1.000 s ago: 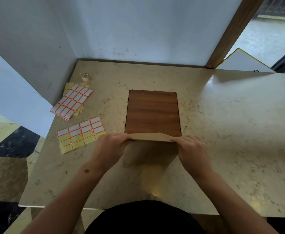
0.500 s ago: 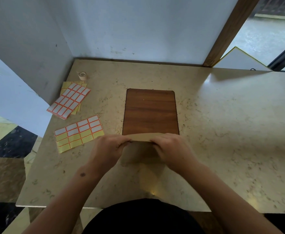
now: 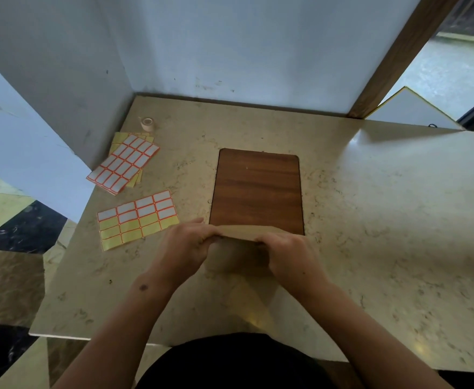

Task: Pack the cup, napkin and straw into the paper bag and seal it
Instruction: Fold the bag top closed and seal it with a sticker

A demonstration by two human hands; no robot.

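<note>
Evidently the sealing step is in hand: the brown paper bag stands on the beige marble-patterned table right in front of the person, at about six o'clock from the dark wood-grain rectangular board, its top folded over into a flat crease. Both hands are clamped on that fold, the left hand pinching the left end and the right hand curled over the middle and right, thumbs tucked under the flap. No cup, napkin or straw shows anywhere, so I judge they are already inside, though the bag hides its contents. Off at ten o'clock from the bag lies a yellow sheet of red-bordered white labels, partly used, with a second stack of label sheets beyond it and a small roll of pale tape farther toward the wall. The next move, to my eye, calls for one hand to keep the crease pressed down while the other reaches out to ten o'clock for a label to fix the flap.
</note>
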